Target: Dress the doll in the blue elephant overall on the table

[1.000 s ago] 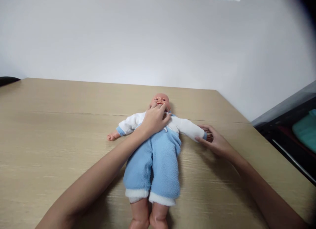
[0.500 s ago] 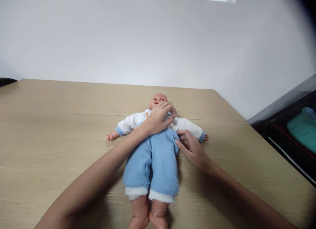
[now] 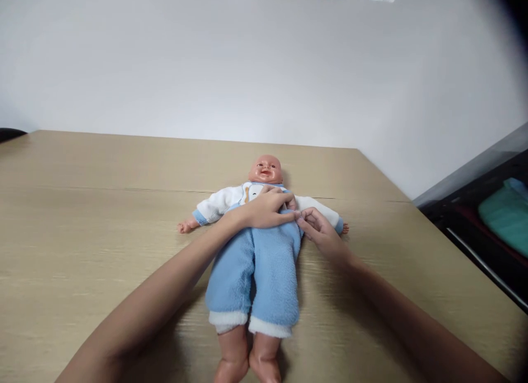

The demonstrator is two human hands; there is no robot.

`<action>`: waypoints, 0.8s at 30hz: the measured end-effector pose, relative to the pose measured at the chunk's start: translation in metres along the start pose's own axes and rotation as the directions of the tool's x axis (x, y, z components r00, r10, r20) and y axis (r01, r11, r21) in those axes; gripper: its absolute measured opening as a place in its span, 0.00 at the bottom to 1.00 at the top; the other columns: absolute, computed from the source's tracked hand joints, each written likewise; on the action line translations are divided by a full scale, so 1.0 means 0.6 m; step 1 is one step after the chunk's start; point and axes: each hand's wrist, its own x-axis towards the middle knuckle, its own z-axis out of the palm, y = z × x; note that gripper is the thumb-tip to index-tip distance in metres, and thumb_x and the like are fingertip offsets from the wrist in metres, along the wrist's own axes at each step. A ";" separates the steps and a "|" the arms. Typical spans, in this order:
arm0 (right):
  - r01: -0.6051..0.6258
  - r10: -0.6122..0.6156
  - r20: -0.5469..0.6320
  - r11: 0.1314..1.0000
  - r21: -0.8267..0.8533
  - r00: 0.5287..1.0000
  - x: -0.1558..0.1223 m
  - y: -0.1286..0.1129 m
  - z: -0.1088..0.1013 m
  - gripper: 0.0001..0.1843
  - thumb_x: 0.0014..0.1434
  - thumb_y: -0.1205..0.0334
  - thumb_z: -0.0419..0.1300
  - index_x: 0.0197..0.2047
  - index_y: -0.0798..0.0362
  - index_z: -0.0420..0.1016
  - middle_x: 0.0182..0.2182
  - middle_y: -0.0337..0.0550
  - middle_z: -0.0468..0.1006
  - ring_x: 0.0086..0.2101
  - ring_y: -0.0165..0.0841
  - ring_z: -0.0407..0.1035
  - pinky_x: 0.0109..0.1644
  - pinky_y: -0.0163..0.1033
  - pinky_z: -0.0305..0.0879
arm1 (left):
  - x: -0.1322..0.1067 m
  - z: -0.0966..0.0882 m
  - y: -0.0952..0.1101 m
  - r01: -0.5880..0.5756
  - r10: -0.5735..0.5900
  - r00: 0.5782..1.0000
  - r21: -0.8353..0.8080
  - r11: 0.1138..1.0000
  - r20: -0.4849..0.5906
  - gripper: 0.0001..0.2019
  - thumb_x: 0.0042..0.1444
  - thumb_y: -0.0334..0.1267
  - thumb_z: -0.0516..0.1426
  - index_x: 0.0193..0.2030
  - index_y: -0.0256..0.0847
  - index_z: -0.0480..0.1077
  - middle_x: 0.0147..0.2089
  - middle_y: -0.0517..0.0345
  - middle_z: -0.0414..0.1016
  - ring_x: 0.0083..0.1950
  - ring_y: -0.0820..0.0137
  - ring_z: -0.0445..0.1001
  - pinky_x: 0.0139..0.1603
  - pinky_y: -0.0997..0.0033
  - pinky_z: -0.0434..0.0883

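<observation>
A baby doll (image 3: 265,169) lies face up on the wooden table (image 3: 82,207), head away from me. It wears a white top with blue cuffs and fluffy light-blue trousers (image 3: 264,273); its bare feet point toward me. My left hand (image 3: 264,209) rests across the doll's chest, fingers curled onto the clothing near the trousers' waist. My right hand (image 3: 317,231) pinches the fabric at the doll's waist on its right side, fingertips meeting those of my left hand.
A white wall rises behind the table. The table's right edge runs diagonally; beyond it sits a dark shelf (image 3: 474,218) with a teal cloth (image 3: 505,209). A dark object (image 3: 10,133) shows at the far left.
My left hand slid down from the doll's chin to its chest, uncovering the face. My right hand left the doll's sleeve and moved inward to the waist.
</observation>
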 end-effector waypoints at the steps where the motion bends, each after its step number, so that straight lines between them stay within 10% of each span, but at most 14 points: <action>1: 0.047 -0.048 -0.025 0.998 -0.043 0.999 -0.002 0.001 0.004 0.20 0.67 0.40 0.67 0.41 0.46 0.69 0.32 0.35 0.68 0.33 0.33 0.65 0.37 0.39 0.63 | 0.001 0.000 0.000 0.020 -0.020 1.000 -0.020 1.000 -0.009 0.11 0.70 0.48 0.60 0.41 0.42 0.70 0.39 0.59 0.76 0.47 0.60 0.73 0.60 0.56 0.62; 6: 0.120 -0.156 -0.100 0.947 -0.297 0.983 -0.022 0.007 0.007 0.14 0.71 0.45 0.63 0.46 0.46 0.70 0.36 0.39 0.74 0.33 0.37 0.70 0.36 0.43 0.66 | 0.001 0.004 -0.002 0.027 -0.031 0.997 -0.064 0.998 -0.067 0.10 0.69 0.45 0.61 0.42 0.43 0.68 0.36 0.61 0.74 0.42 0.63 0.72 0.53 0.60 0.64; 10: 0.179 -0.326 -0.108 0.732 -0.657 0.939 -0.039 -0.007 -0.020 0.09 0.71 0.54 0.62 0.50 0.47 0.72 0.33 0.39 0.72 0.30 0.38 0.68 0.38 0.46 0.67 | 0.001 0.002 0.000 0.015 -0.025 0.997 -0.118 0.993 -0.078 0.10 0.71 0.46 0.59 0.43 0.43 0.67 0.33 0.62 0.74 0.39 0.64 0.73 0.50 0.61 0.64; 16: 0.343 -0.510 0.101 0.408 -0.846 0.854 -0.031 -0.022 -0.088 0.22 0.66 0.56 0.68 0.61 0.47 0.70 0.57 0.54 0.77 0.58 0.55 0.72 0.63 0.60 0.67 | 0.002 0.008 -0.001 0.031 -0.040 0.996 -0.105 0.994 -0.085 0.07 0.70 0.43 0.60 0.46 0.43 0.69 0.37 0.60 0.78 0.41 0.63 0.77 0.51 0.60 0.66; 24: 0.336 -0.302 0.198 0.522 -0.784 0.932 -0.022 -0.017 -0.151 0.33 0.64 0.58 0.68 0.70 0.46 0.65 0.62 0.54 0.78 0.60 0.54 0.75 0.63 0.61 0.72 | 0.012 0.015 0.000 -0.037 0.041 0.992 0.039 0.999 -0.122 0.12 0.70 0.41 0.58 0.56 0.42 0.72 0.57 0.45 0.76 0.60 0.52 0.71 0.63 0.50 0.68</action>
